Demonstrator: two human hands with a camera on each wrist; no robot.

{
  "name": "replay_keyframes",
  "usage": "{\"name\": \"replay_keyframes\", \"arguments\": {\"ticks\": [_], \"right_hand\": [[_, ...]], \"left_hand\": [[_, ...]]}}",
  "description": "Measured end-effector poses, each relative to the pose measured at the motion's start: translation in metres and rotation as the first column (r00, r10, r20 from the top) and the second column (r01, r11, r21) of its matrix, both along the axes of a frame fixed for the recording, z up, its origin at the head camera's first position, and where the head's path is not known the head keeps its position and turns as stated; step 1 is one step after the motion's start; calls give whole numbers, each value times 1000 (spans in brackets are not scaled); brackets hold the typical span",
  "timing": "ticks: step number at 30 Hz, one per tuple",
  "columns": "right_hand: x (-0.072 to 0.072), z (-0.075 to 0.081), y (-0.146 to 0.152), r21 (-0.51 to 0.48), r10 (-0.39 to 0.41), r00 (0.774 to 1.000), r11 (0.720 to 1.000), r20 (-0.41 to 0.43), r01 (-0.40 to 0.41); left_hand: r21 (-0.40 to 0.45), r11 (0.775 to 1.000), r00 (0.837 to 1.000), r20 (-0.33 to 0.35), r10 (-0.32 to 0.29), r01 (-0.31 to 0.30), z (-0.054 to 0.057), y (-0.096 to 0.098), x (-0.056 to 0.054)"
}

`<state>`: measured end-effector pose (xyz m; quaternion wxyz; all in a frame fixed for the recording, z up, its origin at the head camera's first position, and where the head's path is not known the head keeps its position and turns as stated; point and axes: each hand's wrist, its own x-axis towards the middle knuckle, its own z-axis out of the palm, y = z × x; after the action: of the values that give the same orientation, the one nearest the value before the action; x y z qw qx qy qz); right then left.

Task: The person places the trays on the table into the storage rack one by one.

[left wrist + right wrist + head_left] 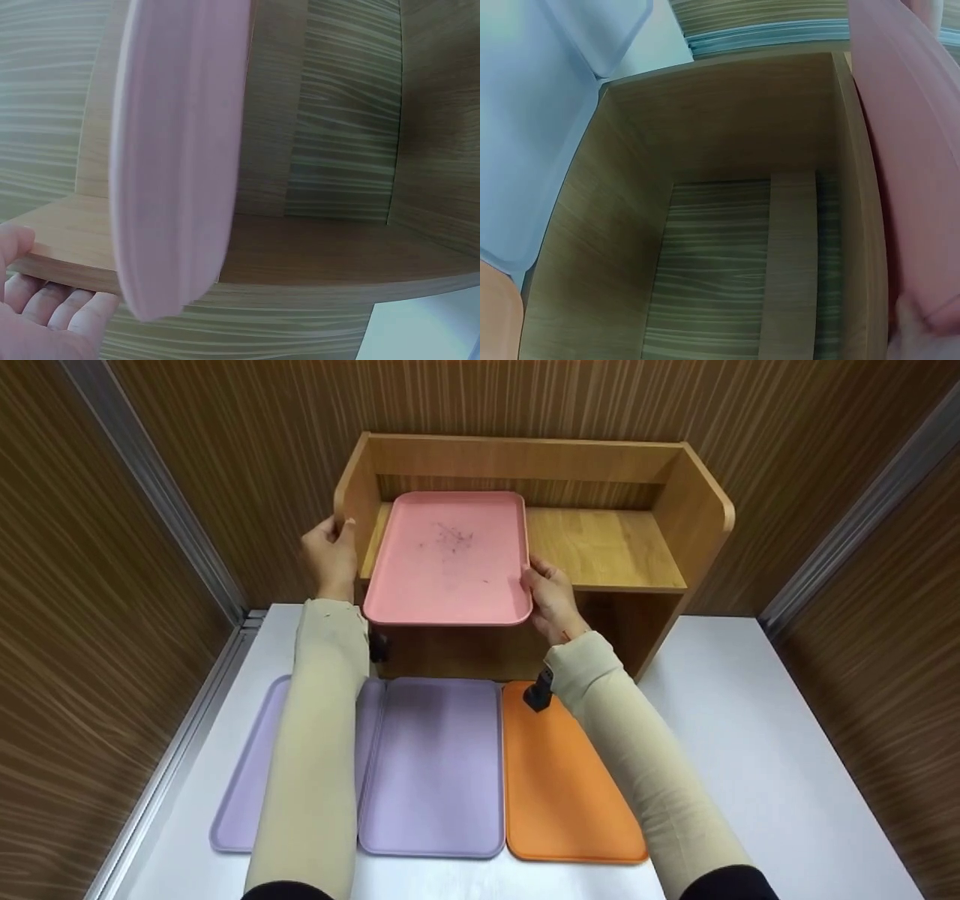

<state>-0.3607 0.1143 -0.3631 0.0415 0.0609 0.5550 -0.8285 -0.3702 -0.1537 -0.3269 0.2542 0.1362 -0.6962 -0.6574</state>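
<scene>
A pink tray (pixel 450 577) with dark marks on its surface is at the left part of the upper board of a wooden shelf (pixel 600 547), its near end jutting past the front edge. My right hand (pixel 553 598) grips the tray's right rim near the front corner. Whether the tray touches the board cannot be told. My left hand (pixel 331 559) holds the front edge of the shelf's left side panel. In the left wrist view, the thumb and fingers of that hand (pixel 56 322) lie on opposite sides of the panel edge.
On the white table (pixel 727 720) before the shelf lie a purple tray (pixel 435 772), another purple tray (pixel 240 802) partly under my left arm, and an orange tray (pixel 562 787). Wood-patterned walls (pixel 885 547) enclose the table. The shelf's lower compartment (pixel 727 135) stands below the pink tray.
</scene>
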Motion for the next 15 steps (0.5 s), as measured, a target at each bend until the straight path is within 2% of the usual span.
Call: {"name": "replay_keyframes", "arguments": {"ticks": [7, 15], "right_hand": [[0, 2, -1, 46, 29, 1000, 999, 8, -29], [-4, 4, -3, 90, 22, 999, 996, -32, -19]], "left_hand": [[-5, 1000, 1000, 2, -2, 2, 1, 1, 1], [-3, 1000, 1000, 13, -4, 4, 1, 0, 2]]}}
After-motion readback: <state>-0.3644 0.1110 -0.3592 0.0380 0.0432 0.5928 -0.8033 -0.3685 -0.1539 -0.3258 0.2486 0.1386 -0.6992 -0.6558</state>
